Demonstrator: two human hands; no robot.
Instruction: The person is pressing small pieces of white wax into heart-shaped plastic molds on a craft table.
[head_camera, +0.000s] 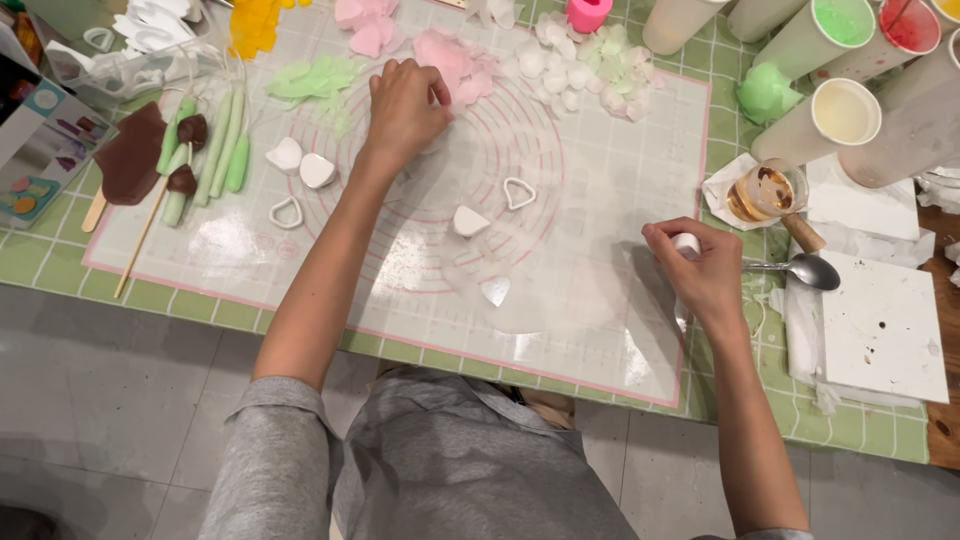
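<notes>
At the far left of the table (60, 265), which is covered in a green checked cloth, we see a brown slab of paste (130, 155) beside green sticks (215, 150) and a thin wooden skewer (140, 240), all lying on the left edge of a translucent work mat (400, 300) printed with pink circles. Just to their right sit two white heart-shaped pieces (302, 162) and a heart-shaped outline cutter (286, 212).

Next, our left hand (405, 110) reaches to the far side of the mat, fingers curled and pressing down beside a heap of pink petals (445, 55); whether it grips anything beneath the palm we cannot tell. Pale green leaf shapes (315, 80) lie to its left, and white petals (580, 65) spread to its right.

Toward the middle of the mat rest a white cone-like piece (469, 221), a second outline cutter (519, 192) and a small white heart (495, 290), each apart from the others.

Further right, our right hand (700, 275) is clenched around a small white tool (686, 243) at the mat's right edge. Just beyond it lie a metal spoon (810, 270) and a glass jar with brownish liquid (765, 190). Tall tubes holding green, red and cream colour (845, 110) lean in at the upper right, above a white board (885, 325).
</notes>
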